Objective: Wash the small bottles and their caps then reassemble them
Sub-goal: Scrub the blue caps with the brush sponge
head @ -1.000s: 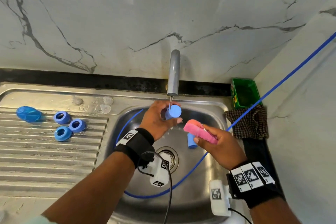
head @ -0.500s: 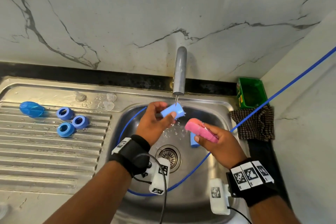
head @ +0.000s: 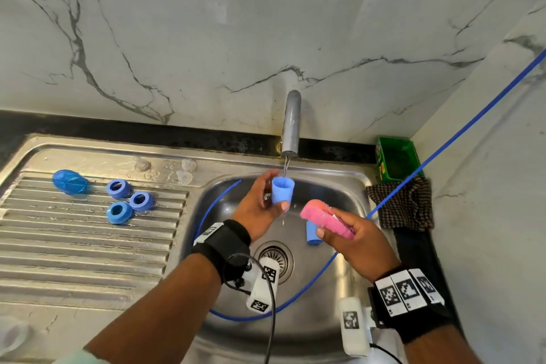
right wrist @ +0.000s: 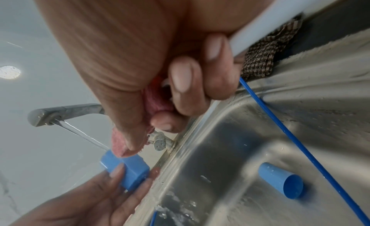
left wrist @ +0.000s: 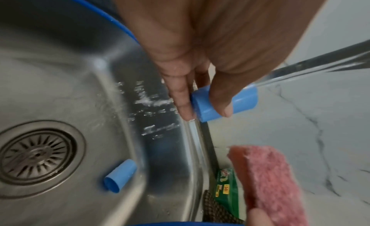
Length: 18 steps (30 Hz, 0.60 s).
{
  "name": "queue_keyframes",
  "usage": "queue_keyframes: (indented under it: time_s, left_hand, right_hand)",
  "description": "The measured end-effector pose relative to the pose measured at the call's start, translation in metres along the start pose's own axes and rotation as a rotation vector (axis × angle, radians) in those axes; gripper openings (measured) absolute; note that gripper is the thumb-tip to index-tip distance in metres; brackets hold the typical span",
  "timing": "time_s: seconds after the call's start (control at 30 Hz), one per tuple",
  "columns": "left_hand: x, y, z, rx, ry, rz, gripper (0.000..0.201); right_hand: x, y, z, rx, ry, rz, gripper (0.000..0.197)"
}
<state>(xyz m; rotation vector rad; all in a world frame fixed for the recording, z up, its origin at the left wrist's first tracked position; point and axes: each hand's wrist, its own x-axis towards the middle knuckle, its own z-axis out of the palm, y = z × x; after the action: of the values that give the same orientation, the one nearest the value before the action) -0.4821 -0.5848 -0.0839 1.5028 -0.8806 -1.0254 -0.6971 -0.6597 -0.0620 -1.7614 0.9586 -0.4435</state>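
My left hand (head: 273, 196) grips a small light-blue bottle (head: 283, 190) between thumb and fingers, upright, its open mouth under the thin stream from the tap (head: 291, 124). The left wrist view shows the same bottle (left wrist: 242, 101). My right hand (head: 339, 230) holds a pink sponge (head: 322, 216) just right of it, not touching the bottle. A second blue bottle (head: 312, 235) lies on its side in the sink basin (head: 339, 186), near the drain (left wrist: 38, 156). Three blue caps (head: 119, 188) (head: 141, 201) (head: 119, 212) sit on the drainboard at left.
A blue oval object (head: 69, 182) lies left of the caps. A green box (head: 396, 158) and a checked cloth (head: 404, 204) sit at the sink's right edge. A blue cable (head: 443, 145) runs from upper right down through the basin.
The left hand has turned the bottle from lying tilted under the tap to upright with its mouth in the stream. The right hand with the sponge has hardly moved.
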Motion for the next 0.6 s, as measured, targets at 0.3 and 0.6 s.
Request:
queue_keyframes:
  time_s: [0.3, 0.6]
  left_hand:
    - [0.010, 0.011, -0.005, 0.294, 0.179, 0.082, 0.050]
    - [0.004, 0.022, -0.006, 0.246, 0.193, 0.076, 0.046]
  right_hand:
    - [-0.012, -0.004, -0.002, -0.001, 0.019, -0.004, 0.041]
    - [-0.021, -0.009, -0.004, -0.053, 0.073, -0.028, 0.039]
